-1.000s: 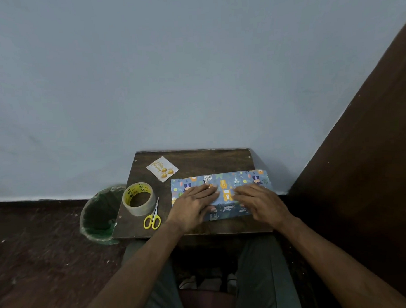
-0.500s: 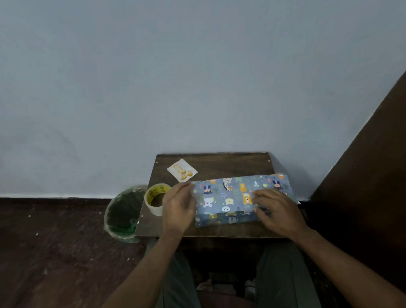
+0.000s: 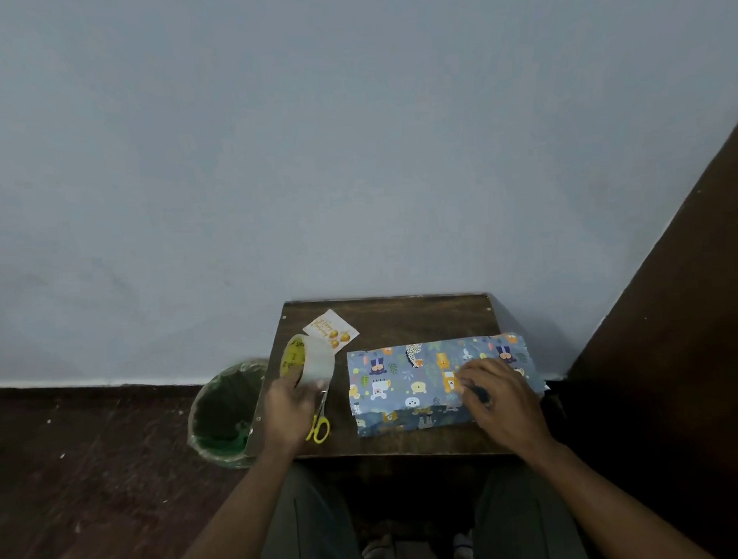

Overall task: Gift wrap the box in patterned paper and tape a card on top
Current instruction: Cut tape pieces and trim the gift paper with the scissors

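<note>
The box wrapped in blue animal-patterned paper (image 3: 411,384) lies on the right half of the small dark wooden table (image 3: 403,316). My right hand (image 3: 499,396) rests on its right part, fingers pressing the paper down. My left hand (image 3: 290,405) grips a roll of clear tape (image 3: 307,363) with a yellow core, lifted and tilted above the table's left side. A small white card (image 3: 331,329) with gold print lies at the back left of the table, just behind the roll.
Yellow-handled scissors (image 3: 318,425) lie on the table beside my left hand, partly hidden by it. A green bin (image 3: 224,411) stands on the floor left of the table. A wall runs behind, dark wooden furniture (image 3: 682,327) to the right. My knees sit under the table.
My left hand left the wrapped box, went left to the tape roll and picked it up off the table. My right hand stayed on the box.
</note>
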